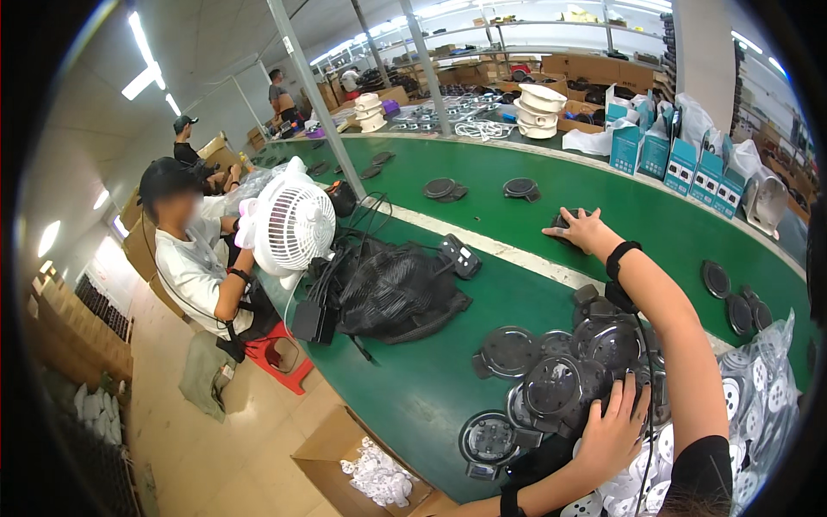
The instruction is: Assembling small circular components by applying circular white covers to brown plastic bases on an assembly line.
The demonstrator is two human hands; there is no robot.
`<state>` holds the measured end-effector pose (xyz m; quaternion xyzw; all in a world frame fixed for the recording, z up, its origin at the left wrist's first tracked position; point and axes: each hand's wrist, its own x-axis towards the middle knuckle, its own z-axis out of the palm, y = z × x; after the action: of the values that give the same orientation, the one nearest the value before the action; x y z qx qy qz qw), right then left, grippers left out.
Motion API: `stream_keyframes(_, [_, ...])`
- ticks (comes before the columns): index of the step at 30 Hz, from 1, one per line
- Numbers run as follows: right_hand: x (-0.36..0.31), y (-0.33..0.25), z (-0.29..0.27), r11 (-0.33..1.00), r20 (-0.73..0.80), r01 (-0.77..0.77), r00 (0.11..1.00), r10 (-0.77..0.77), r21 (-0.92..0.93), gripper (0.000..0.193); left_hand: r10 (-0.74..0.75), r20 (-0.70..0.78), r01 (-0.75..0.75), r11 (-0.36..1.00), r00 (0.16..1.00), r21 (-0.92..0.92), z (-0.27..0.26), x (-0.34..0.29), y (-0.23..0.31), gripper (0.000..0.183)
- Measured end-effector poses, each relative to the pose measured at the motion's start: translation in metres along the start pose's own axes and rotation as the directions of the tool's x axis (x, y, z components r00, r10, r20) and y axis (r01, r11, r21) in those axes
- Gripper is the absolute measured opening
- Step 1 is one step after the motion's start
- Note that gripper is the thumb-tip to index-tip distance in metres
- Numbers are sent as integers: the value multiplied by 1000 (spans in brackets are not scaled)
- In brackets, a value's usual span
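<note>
Left hand (613,435) fingers spread flat on pile of round black plastic discs (560,383). Right hand (583,230) fingers clasp one black disc (564,222) on green bench (431,388), well beyond pile.

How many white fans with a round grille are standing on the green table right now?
1. The white fan stands at the table's left edge, beside the seated co-worker and the heap of black grilles. Others may be hidden among the far shelves.
</note>
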<state>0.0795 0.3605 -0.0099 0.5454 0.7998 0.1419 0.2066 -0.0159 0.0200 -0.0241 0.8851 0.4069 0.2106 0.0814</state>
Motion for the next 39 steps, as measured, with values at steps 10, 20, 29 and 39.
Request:
stream_keyframes(10, [-11, 25, 1, 980, -120, 200, 972, -200, -13, 58, -5, 32, 6, 999, 999, -39, -10, 5, -5, 78])
stream_keyframes(20, [-112, 21, -58, 768, -379, 454, 877, -296, 451, 52, 57, -32, -58, 998, 998, -34, -5, 4, -3, 78])
stream_keyframes(29, [-164, -26, -105, 477, -31, 402, 789, -614, 781, 78, 65, -52, -67, 997, 997, -33, -5, 1, -4, 76])
stream_keyframes(39, [-63, 14, -146, 932, 484, 52, 843, -233, 359, 76, 53, -32, -53, 999, 998, 10, -4, 7, -3, 76])
